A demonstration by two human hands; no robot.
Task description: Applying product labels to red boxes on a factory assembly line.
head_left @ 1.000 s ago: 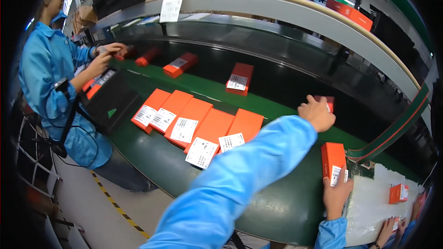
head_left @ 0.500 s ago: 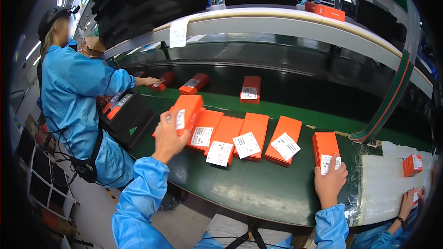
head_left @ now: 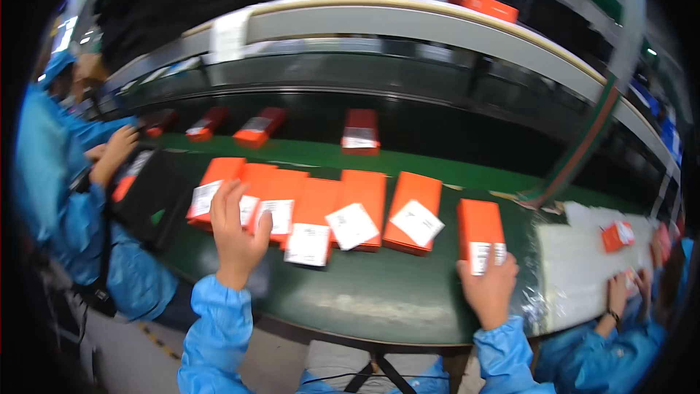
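Observation:
Orange boxes with white labels lie in a slanted row on the green work surface. My left hand is open, its fingers apart, in front of the leftmost orange box and partly covering a neighbouring label. Over at the row's right end, my right hand grips the lower end of another orange box, whose label shows between the fingers. Between my hands lie several more, among them an orange box with a tilted label. The picture is somewhat blurred.
Behind the row, several darker red boxes sit on a black conveyor belt. A co-worker stands at left by a black bin. Another person's hands work at right, near a small orange box. A slanted post rises there.
My left hand has let go of the box it held up, which now lies at the row's left end. The view has shifted right. The co-worker's hand has drawn back from the belt.

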